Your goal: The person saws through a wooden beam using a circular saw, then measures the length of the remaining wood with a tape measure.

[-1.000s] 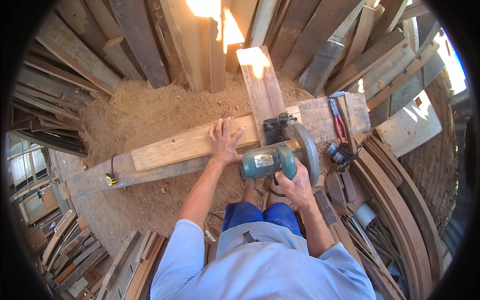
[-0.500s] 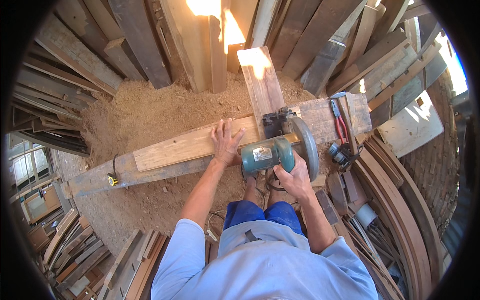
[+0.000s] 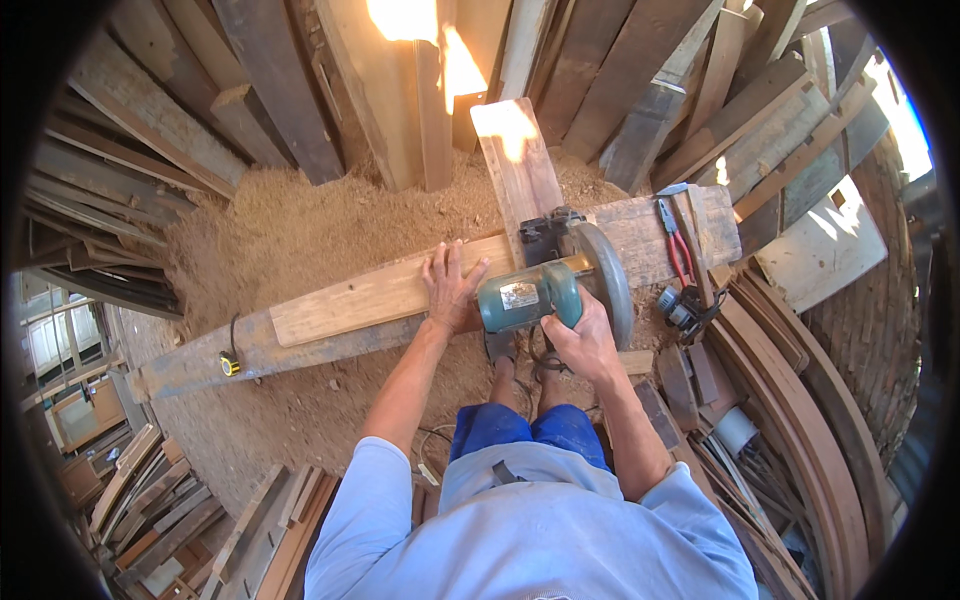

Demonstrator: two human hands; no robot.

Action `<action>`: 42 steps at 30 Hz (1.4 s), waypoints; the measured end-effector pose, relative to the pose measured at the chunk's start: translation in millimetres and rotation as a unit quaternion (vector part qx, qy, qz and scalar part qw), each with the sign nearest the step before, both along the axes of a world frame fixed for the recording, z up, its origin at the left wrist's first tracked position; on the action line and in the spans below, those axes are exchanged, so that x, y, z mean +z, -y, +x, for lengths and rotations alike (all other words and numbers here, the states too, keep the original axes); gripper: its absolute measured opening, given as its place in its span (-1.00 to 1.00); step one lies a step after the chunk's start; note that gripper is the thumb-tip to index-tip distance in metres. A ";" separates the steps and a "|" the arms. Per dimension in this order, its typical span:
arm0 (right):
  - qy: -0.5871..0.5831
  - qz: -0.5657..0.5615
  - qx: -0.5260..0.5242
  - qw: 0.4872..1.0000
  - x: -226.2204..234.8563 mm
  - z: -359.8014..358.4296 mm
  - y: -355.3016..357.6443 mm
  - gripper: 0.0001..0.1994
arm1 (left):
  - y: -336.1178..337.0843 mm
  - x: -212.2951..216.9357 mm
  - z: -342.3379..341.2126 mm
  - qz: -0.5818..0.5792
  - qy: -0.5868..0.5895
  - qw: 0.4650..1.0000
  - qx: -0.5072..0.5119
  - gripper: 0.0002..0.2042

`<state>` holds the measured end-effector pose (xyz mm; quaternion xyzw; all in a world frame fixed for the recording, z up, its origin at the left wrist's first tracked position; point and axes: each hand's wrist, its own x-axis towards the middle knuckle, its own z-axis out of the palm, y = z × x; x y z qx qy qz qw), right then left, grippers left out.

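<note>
a pale label [image 3: 519, 296] sits on the green circular saw [image 3: 548, 300] near the centre of the frame, too small to read.

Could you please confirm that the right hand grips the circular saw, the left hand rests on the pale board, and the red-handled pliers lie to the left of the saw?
Not quite: in the head view, the red-handled pliers lie to the right of the circular saw. The right hand grips the saw, and the left hand rests on the pale board.
</note>
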<state>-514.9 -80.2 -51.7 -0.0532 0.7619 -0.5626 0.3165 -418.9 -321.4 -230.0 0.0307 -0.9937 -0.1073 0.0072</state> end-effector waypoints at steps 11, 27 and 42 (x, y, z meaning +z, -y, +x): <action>-0.019 0.053 -0.017 0.998 36.4 23.9 -24.5 -0.68 | -4.6 23.9 -6.1 0.034 0.101 0.994 0.039 -0.09; 0.113 0.082 -0.125 0.982 42.3 70.8 -117.3 -0.62 | -3.5 34.1 -5.7 0.052 0.113 0.992 0.034 0.01; 0.058 0.039 -0.043 0.997 43.1 42.5 -66.8 -0.71 | -4.2 38.1 -8.7 0.049 0.118 0.991 0.035 0.02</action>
